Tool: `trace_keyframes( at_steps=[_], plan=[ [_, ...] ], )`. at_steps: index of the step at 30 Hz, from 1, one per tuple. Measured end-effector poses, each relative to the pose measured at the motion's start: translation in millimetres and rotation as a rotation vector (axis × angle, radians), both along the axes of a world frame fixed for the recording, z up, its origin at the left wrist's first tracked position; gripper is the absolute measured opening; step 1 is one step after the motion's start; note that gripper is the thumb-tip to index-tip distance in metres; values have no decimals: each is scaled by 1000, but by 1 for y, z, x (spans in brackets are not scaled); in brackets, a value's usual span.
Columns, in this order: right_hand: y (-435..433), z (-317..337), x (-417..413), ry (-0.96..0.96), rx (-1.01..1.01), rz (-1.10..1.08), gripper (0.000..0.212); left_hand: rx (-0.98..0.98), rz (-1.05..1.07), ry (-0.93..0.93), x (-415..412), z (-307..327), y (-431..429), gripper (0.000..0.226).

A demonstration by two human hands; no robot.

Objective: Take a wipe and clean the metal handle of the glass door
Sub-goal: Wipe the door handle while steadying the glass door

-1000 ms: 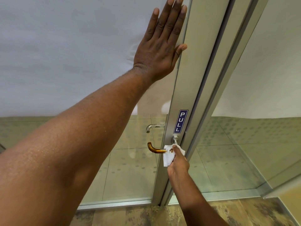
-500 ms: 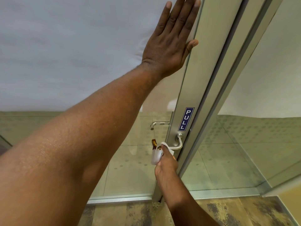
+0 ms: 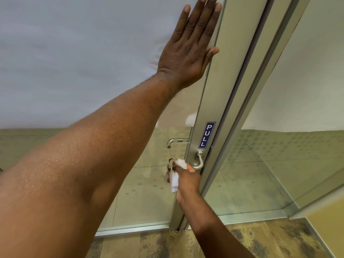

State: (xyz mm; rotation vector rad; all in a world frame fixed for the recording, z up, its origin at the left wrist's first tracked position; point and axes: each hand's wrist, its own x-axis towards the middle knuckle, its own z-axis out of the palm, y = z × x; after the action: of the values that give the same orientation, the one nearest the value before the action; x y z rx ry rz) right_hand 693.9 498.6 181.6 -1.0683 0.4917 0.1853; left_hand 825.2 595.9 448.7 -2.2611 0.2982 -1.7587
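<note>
The glass door's metal frame [image 3: 219, 86] runs up the middle of the view. Its curved metal handle [image 3: 199, 161] sticks out just below a blue PULL sticker [image 3: 206, 135]. My right hand [image 3: 188, 178] is closed around the handle's left end with a white wipe [image 3: 176, 178] wrapped between fingers and metal; that end of the handle is hidden. My left hand [image 3: 189, 47] lies flat, fingers spread, on the frosted glass [image 3: 74, 53] beside the frame's edge. A second handle [image 3: 175, 140] shows through the glass on the far side.
A fixed glass panel [image 3: 279, 164] stands to the right of the door frame, with an aluminium floor rail [image 3: 251, 216]. Patterned brown carpet [image 3: 270, 239] covers the floor on my side. Tiled floor shows through the lower clear glass.
My right hand slid the wipe leftward along the handle from its base to its free end, uncovering the curved neck. My left hand stayed flat on the door.
</note>
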Motion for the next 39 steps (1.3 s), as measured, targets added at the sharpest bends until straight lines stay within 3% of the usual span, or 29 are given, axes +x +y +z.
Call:
trace_keyframes(
  at_steps=[6, 10, 16, 20, 30, 36, 39],
  plan=[
    [-31, 21, 23, -157, -221, 83, 28, 4, 0, 15, -3, 1, 0, 64],
    [-39, 22, 32, -301, -465, 246, 47, 5, 3, 12, -3, 1, 0, 64],
    [-53, 2, 33, -762, -1269, 570, 21, 4, 0, 21, -2, 0, 0, 65],
    [-51, -3, 32, -825, -1634, 496, 11, -1, 0, 25, -2, 0, 0, 65],
    [-25, -4, 34, -826, -1853, 520, 23, -6, 12, 5, -3, -1, 0, 63],
    [-7, 1, 39, -849, -1905, 546, 50, 4, 14, -24, -2, 0, 0, 63],
    [-7, 0, 40, -877, -1879, 534, 38, 6, 17, -23, 0, -2, 0, 63]
  ],
)
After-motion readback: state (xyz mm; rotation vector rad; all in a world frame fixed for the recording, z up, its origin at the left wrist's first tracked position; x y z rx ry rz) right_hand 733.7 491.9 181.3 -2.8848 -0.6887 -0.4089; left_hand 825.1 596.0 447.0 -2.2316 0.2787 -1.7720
